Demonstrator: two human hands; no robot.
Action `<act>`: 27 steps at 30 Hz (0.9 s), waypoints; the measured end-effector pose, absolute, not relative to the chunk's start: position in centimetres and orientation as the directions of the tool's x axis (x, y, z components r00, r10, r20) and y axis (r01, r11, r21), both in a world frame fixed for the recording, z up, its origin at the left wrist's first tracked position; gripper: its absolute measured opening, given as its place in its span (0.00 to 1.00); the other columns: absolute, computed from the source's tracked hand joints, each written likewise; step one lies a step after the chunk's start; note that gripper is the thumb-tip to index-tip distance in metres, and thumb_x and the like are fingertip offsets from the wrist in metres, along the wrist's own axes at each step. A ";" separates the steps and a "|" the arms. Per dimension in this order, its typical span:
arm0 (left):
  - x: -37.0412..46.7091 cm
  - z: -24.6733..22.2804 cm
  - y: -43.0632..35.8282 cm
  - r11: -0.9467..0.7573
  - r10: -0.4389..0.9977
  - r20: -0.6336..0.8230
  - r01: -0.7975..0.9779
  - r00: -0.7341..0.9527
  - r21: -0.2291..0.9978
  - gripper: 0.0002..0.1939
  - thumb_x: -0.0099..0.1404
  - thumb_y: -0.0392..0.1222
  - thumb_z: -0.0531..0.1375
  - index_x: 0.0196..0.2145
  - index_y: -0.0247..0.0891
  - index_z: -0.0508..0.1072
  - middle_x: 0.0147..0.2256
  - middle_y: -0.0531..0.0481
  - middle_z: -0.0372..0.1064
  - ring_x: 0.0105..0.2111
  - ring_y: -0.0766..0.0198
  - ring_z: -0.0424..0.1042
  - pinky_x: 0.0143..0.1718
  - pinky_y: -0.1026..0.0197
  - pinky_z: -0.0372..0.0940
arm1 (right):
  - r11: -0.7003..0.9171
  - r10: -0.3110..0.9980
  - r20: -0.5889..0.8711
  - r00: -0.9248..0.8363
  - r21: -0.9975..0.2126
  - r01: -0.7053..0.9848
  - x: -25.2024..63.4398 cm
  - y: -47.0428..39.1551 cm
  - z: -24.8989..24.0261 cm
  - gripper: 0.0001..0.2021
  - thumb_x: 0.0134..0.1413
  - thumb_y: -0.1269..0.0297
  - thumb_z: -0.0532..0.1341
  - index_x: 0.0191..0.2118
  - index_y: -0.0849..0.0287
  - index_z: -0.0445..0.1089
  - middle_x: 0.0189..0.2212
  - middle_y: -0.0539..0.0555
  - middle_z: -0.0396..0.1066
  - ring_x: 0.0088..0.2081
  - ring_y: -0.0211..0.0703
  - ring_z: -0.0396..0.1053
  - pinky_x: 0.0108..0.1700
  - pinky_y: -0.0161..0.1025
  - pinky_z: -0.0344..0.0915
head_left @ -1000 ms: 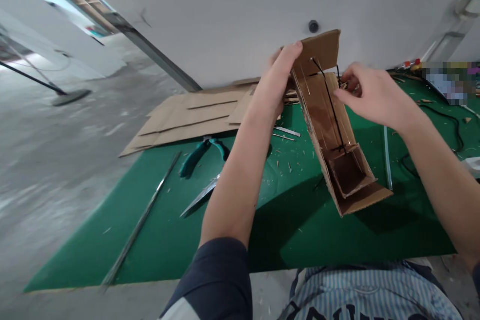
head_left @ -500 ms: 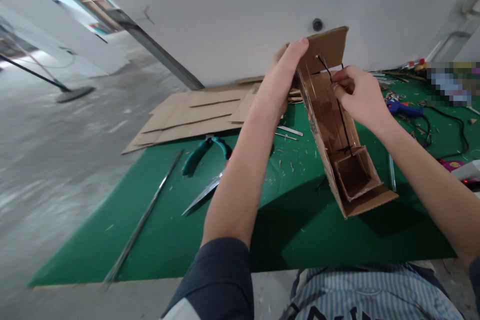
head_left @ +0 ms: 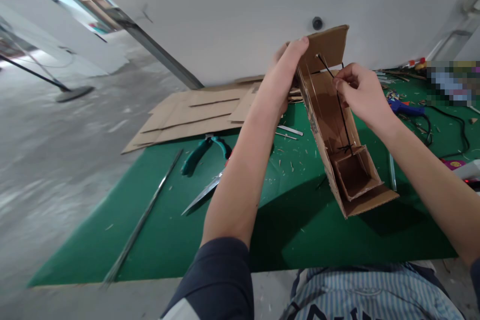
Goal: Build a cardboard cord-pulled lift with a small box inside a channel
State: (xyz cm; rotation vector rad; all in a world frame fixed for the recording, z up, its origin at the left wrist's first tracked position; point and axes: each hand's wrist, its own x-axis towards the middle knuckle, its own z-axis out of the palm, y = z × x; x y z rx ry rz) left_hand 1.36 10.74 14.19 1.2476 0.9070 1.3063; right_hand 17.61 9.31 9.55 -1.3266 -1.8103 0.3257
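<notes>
A long open cardboard box (head_left: 318,125) is held tilted above the green table, its lower end toward me. My left hand (head_left: 287,67) grips the upper left end, thumb at the end flap and the other fingers partly hidden behind. Inside the lower end sits a smaller cardboard box (head_left: 356,175). A black cord (head_left: 344,120) runs from a hole in the upper flap down to a knot at the small box. My right hand (head_left: 354,87) pinches this cord between thumb and fingertips, pulling it a little to the right.
Teal-handled pliers (head_left: 198,155), scissors (head_left: 204,192) partly behind my left forearm, and a bundle of thin wires (head_left: 144,220) lie on the green table (head_left: 180,255). Flat cardboard sheets (head_left: 187,115) lie at the back left. On the right is a blue glue gun (head_left: 407,108) with a black cable.
My right hand has shifted very slightly to the right and up with the cord still pinched. My left hand and the cardboard box are nearly unmoved.
</notes>
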 end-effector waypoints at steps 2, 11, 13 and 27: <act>1.2 13.9 10.9 -0.266 0.944 0.285 -0.129 0.169 0.955 0.12 0.66 0.52 0.57 0.37 0.41 0.72 0.39 0.49 0.75 0.40 0.56 0.75 0.38 0.57 0.70 | 0.414 0.878 0.468 -0.100 -0.638 0.650 17.7 9.4 9.5 0.16 0.66 0.52 0.52 0.52 0.52 0.67 0.34 0.54 0.71 0.35 0.46 0.72 0.35 0.46 0.72; 1.4 14.0 10.8 -0.239 0.959 0.254 -0.119 0.129 0.964 0.12 0.66 0.52 0.57 0.36 0.42 0.72 0.37 0.50 0.75 0.38 0.58 0.76 0.35 0.60 0.70 | 0.428 0.884 0.445 -0.142 -0.649 0.629 17.6 9.8 9.0 0.16 0.65 0.52 0.55 0.55 0.50 0.65 0.37 0.54 0.72 0.35 0.44 0.73 0.34 0.44 0.71; 1.6 14.1 10.6 -0.231 0.962 0.244 -0.118 0.119 0.966 0.11 0.68 0.50 0.56 0.36 0.41 0.72 0.35 0.51 0.74 0.34 0.60 0.75 0.33 0.61 0.69 | 0.441 0.882 0.456 -0.116 -0.717 0.539 17.6 10.1 8.5 0.15 0.65 0.53 0.55 0.53 0.51 0.65 0.37 0.53 0.72 0.34 0.43 0.73 0.34 0.44 0.72; 1.8 14.5 10.1 -0.224 0.962 0.240 -0.125 0.132 0.966 0.11 0.69 0.48 0.55 0.37 0.39 0.71 0.34 0.51 0.74 0.36 0.61 0.75 0.33 0.62 0.68 | 0.566 0.789 0.613 -0.039 -0.701 0.433 17.6 10.5 9.1 0.09 0.64 0.54 0.57 0.42 0.53 0.67 0.35 0.52 0.71 0.41 0.44 0.74 0.44 0.45 0.74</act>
